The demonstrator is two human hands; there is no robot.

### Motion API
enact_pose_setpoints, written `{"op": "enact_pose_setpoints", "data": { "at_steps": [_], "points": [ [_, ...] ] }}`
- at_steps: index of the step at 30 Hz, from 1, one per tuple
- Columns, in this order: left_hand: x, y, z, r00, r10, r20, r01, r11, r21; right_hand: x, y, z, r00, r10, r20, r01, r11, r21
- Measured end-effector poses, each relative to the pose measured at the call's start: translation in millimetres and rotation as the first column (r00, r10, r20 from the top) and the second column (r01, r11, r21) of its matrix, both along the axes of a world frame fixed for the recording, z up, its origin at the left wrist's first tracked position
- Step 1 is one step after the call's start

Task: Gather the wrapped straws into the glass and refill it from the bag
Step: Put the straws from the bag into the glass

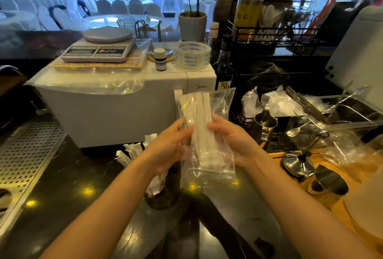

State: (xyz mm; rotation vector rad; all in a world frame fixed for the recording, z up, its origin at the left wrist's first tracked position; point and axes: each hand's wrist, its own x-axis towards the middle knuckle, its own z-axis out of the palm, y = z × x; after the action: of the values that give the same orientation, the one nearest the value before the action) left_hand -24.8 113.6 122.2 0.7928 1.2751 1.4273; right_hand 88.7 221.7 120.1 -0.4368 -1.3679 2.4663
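A clear plastic bag (207,167) of white wrapped straws (202,113) is held upright above the dark counter, its open top pointing away from me. My left hand (167,147) grips its left side and my right hand (232,138) grips its right side. Below my left wrist stands the glass (160,194), dark at its base, with wrapped straws (130,151) fanning out of it to the upper left. My left forearm hides most of the glass.
A white Midea appliance (116,109) stands right behind the bag, carrying a scale, a small bottle and tape rolls. A perforated metal drip tray (24,159) lies at left. Metal jugs, spoons and a wooden board (323,176) crowd the right.
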Motion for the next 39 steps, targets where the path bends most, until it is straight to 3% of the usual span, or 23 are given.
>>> {"op": "enact_pose_setpoints", "data": {
  "at_steps": [8,19,30,39],
  "points": [
    [-45.0,-16.3,32.0,0.931,0.206,-0.301,-0.191,0.978,0.077,-54.4,-15.6,28.1,1.0,-0.02,0.018,0.014,0.958,0.286],
    [-78.9,-56.2,28.8,0.752,0.34,-0.565,-0.348,0.932,0.098,-100.1,-43.9,13.3,0.996,0.093,-0.016,-0.08,0.924,0.374],
    [-90.5,-67.5,4.9,0.713,0.333,-0.617,-0.369,0.926,0.073,-112.3,-48.5,-9.7,0.992,0.128,0.019,-0.122,0.876,0.466],
    [-93.9,-62.9,1.7,0.764,0.33,-0.554,-0.347,0.935,0.077,-105.0,-37.3,-7.8,0.995,0.096,0.023,-0.095,0.862,0.498]
  ]
}}
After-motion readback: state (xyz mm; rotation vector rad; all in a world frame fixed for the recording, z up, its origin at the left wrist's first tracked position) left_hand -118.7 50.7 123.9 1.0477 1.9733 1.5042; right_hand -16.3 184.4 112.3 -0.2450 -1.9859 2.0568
